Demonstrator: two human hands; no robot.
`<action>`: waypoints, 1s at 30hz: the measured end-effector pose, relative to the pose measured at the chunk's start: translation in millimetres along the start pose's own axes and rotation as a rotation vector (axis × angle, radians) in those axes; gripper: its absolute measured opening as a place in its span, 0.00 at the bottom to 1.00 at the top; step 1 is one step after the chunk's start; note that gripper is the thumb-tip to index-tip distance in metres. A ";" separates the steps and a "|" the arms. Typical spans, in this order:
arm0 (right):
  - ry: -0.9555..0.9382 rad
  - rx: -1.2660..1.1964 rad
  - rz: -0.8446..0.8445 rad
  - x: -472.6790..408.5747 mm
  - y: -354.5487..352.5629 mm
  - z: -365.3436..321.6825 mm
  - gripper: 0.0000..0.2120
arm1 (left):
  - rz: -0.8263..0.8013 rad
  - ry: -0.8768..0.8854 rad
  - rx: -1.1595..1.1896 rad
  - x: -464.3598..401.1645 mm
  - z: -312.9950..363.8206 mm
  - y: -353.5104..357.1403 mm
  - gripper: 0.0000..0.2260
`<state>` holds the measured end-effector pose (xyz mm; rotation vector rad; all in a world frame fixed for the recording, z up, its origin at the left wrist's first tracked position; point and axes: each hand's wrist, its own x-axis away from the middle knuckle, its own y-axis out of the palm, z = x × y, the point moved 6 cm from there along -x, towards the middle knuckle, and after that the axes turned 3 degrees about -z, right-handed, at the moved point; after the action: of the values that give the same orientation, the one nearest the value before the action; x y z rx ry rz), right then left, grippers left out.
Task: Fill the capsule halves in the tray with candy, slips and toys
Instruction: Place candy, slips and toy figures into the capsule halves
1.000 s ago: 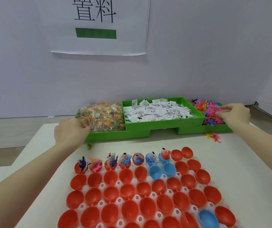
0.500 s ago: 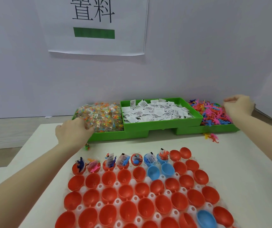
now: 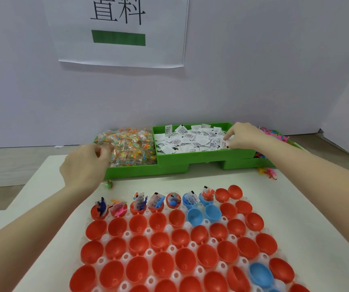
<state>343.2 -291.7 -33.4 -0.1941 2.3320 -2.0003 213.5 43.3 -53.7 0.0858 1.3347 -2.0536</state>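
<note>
A white tray (image 3: 209,242) of red and blue capsule halves lies close to me; several halves in its back row (image 3: 154,202) hold slips and toys. Behind it stand three green bins. My left hand (image 3: 85,165) is at the front left of the candy bin (image 3: 131,172), its fingers curled round a clear candy packet (image 3: 104,149). My right hand (image 3: 244,135) reaches over the right end of the slip bin (image 3: 190,154) and pinches a white slip (image 3: 225,142). The toy bin (image 3: 245,163) is mostly hidden behind my right forearm.
A stray candy piece (image 3: 108,184) lies on the white table in front of the candy bin. Loose orange and pink toys (image 3: 268,172) lie in front of the toy bin. A white wall with a paper sign (image 3: 118,30) closes the back.
My right hand has left the toy bin and moved left to the slip bin, where it now pinches a slip. My left hand stays at the candy bin.
</note>
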 end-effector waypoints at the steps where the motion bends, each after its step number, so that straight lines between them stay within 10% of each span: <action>1: 0.010 -0.005 0.036 0.2 -0.6 0.8 0.15 | 0.002 -0.015 0.040 1.0 1.1 -1.9 0.13; 4: 0.028 -0.015 0.127 3.3 -5.1 1.3 0.04 | 0.024 -0.024 0.113 5.3 1.6 -7.3 0.10; 17: -0.008 -0.343 0.341 14.0 -27.5 3.6 0.13 | -0.102 -0.014 0.496 17.6 11.3 -16.0 0.11; 30: 0.009 -0.295 0.016 -5.0 12.7 -6.2 0.17 | -0.226 -0.079 0.765 22.9 12.9 -13.0 0.09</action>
<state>346.7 -283.0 -45.2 -0.1796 2.6148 -1.6435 192.4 24.4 -46.5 0.1919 0.4646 -2.6249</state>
